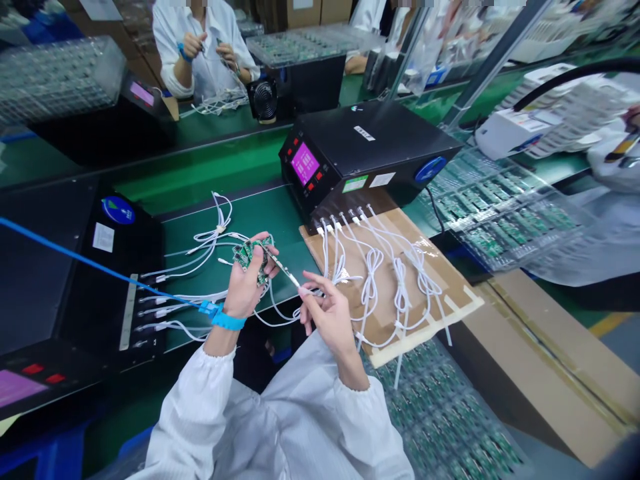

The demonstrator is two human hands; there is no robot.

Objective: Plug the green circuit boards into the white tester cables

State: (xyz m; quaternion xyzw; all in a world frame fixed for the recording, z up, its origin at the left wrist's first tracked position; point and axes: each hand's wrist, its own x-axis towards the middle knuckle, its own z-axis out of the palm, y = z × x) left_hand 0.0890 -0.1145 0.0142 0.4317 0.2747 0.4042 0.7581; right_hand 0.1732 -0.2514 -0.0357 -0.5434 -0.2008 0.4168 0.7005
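Note:
My left hand [244, 288], with a blue wrist strap [229, 320] on it, is closed around a bunch of small green circuit boards [245, 252]. One board among them points toward my right hand [327, 312]. Thumb and forefinger of that hand pinch a white cable plug [294, 280] at the board's end; whether it is fully seated I cannot tell. More white cables [370, 267] run from the black test box [370, 150] and lie in tied loops on the brown cardboard sheet [325, 257] beside my right hand.
Left stands another black box [45, 267] with white cables [200, 247] plugged in. A blue cord [100, 257] stretches across to my wrist strap. Clear trays of circuit boards [450, 413] sit below right, and another tray [510, 207] farther back. A co-worker [200, 53] works opposite.

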